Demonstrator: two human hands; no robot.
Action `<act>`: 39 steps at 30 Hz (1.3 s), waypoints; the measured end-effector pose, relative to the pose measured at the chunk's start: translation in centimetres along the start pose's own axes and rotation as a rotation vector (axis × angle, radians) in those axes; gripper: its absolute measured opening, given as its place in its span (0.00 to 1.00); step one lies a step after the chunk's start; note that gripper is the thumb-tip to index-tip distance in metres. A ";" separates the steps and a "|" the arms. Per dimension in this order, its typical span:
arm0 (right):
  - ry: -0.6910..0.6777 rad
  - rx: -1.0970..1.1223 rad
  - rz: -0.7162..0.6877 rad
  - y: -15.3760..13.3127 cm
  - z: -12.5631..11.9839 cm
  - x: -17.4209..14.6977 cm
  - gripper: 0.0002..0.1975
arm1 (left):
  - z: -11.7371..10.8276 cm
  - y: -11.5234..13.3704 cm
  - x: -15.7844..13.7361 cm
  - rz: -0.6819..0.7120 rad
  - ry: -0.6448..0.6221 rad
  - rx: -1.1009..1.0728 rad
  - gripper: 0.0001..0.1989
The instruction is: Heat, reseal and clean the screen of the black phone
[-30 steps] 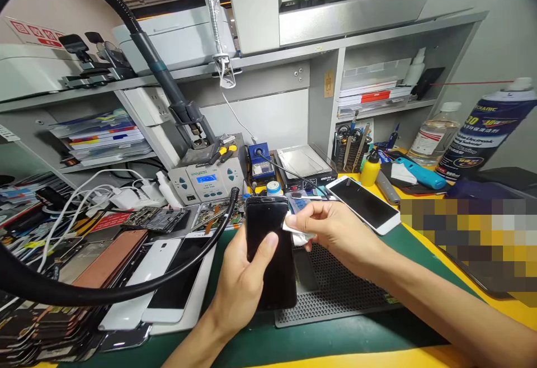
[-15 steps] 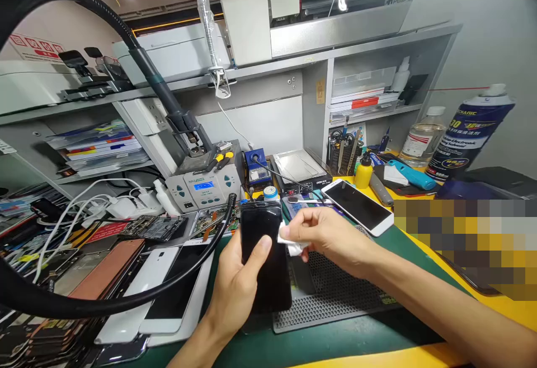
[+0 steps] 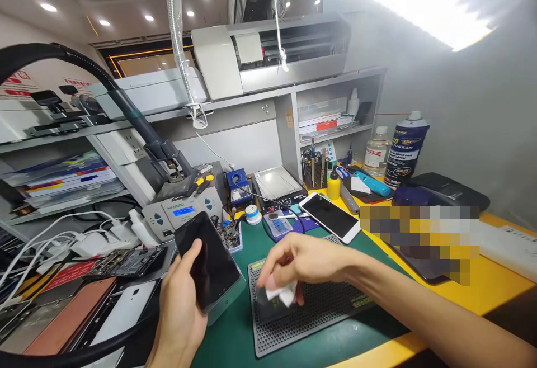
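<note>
A black smartphone [image 3: 213, 278] is gripped in my left hand [image 3: 178, 301], its screen facing up and tilted. My thumb lies on the screen's left side and the fingers are hidden behind the phone. My right hand [image 3: 308, 262] pinches a crumpled white tissue [image 3: 282, 294], apart from the phone. Below that hand, a dark flat piece [image 3: 268, 309] lies on a grey perforated mat [image 3: 325, 306]. Beyond the right hand, a white-framed phone [image 3: 331, 217] rests screen up.
At left are stacked phone parts [image 3: 69, 317] and white cables. A soldering station [image 3: 184, 211], a small round tub [image 3: 252, 215] and a heating plate [image 3: 274, 183] stand behind. A yellow bottle [image 3: 334, 186] and spray can [image 3: 406, 150] are at right. A black flexible arm [image 3: 121, 105] arches at left.
My left hand has moved left with the black phone, now tilted the other way. My right hand has come away from the phone's edge and lower, over the mat, tissue still pinched. The view has shifted.
</note>
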State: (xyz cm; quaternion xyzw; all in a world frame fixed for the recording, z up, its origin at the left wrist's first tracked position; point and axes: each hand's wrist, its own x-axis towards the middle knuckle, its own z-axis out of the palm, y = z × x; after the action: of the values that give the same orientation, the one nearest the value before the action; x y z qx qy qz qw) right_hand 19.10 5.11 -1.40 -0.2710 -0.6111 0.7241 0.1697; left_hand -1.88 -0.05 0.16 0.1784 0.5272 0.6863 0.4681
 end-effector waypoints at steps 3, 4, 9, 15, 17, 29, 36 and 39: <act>0.156 0.017 -0.122 -1.3 -1.7 -1.1 0.12 | -0.2 0.1 -0.2 -0.045 -0.107 -0.028 0.15; 0.195 0.026 -0.149 -1.6 -2.3 -1.4 0.12 | -0.3 -0.1 -0.3 -0.057 -0.137 -0.034 0.15; 0.382 0.075 -0.259 -2.5 -5.0 -2.3 0.11 | -1.4 -1.6 -1.9 -0.169 -0.236 -0.019 0.17; 0.681 0.057 -0.433 -3.6 -7.6 -3.6 0.06 | -2.0 -3.4 -4.9 -0.355 -0.352 -0.019 0.21; 0.709 -0.015 -0.426 -3.6 -7.9 -3.8 0.07 | -1.6 -3.4 -5.9 -0.365 -0.354 -0.070 0.22; 0.485 -0.942 -0.249 -0.4 -2.9 -3.8 0.13 | -3.3 -4.3 -5.2 -0.324 -0.416 -0.504 0.36; 0.359 -1.362 -0.298 -0.6 2.3 -4.7 0.30 | -3.7 -4.8 -4.7 -0.315 -0.422 -0.556 0.36; 0.367 -1.551 -0.257 0.5 3.8 -4.5 0.33 | -3.8 -4.9 -4.6 -0.307 -0.424 -0.559 0.33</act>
State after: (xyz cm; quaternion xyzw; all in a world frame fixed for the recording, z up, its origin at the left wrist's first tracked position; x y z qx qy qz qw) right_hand 20.46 -0.64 -0.65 -0.3540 -0.9283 0.0128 0.1129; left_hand -0.18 -5.97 -4.51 0.1009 0.2316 0.6735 0.6947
